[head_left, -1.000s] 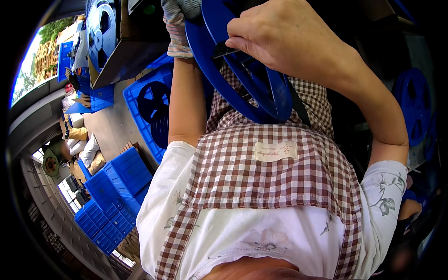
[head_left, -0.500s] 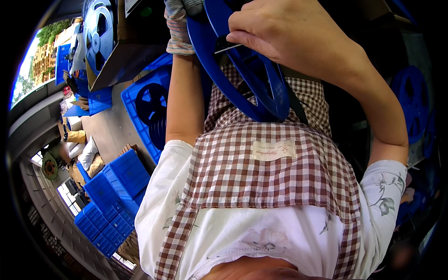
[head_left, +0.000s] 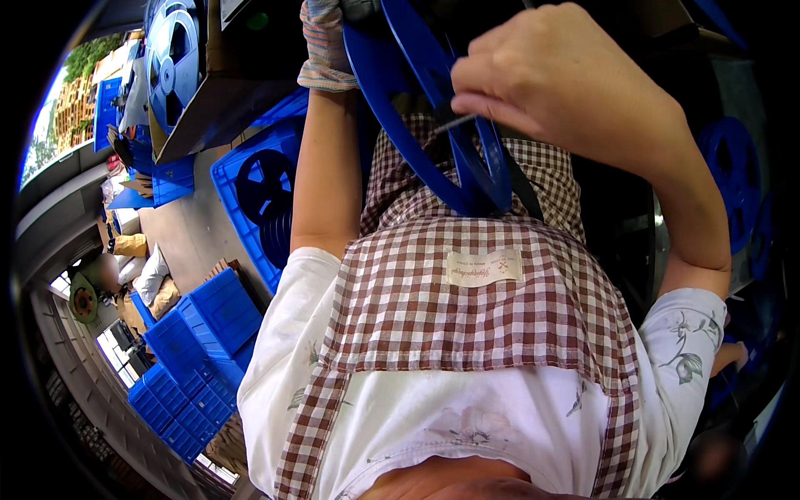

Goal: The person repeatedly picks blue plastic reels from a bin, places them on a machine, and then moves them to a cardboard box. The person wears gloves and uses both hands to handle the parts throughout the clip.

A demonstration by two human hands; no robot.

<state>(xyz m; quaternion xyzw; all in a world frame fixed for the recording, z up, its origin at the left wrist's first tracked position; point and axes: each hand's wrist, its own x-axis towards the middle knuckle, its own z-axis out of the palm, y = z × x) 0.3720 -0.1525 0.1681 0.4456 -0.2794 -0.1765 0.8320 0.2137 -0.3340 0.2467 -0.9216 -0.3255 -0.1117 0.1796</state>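
A blue plastic reel (head_left: 408, 156) is held tilted in front of my checked apron (head_left: 467, 325), its two flanges seen at a slant. My left hand (head_left: 327, 48), in a striped knit glove, grips the reel's upper left rim; its fingertips run out at the top edge. Bare and closed in a pinch, my right hand (head_left: 554, 71) is over the reel's right side. From its fingers a thin, narrow piece with a pale edge (head_left: 456, 123) points down-left across the reel's openings. Motion blur hides what kind of thing it is, and whether it touches the reel.
A blue crate (head_left: 225, 177) holding dark reels stands beside my left forearm. Above it, a cardboard box (head_left: 196, 125) has a blue reel (head_left: 172, 73) at its side. Stacked blue crates (head_left: 221, 308) are farther left. At right hang blue reels (head_left: 732, 171) and another person's hand (head_left: 730, 357).
My right hand has moved right and slightly down, and the thin piece now slants differently. The reel has turned a little more edge-on, while my left hand keeps its grip.
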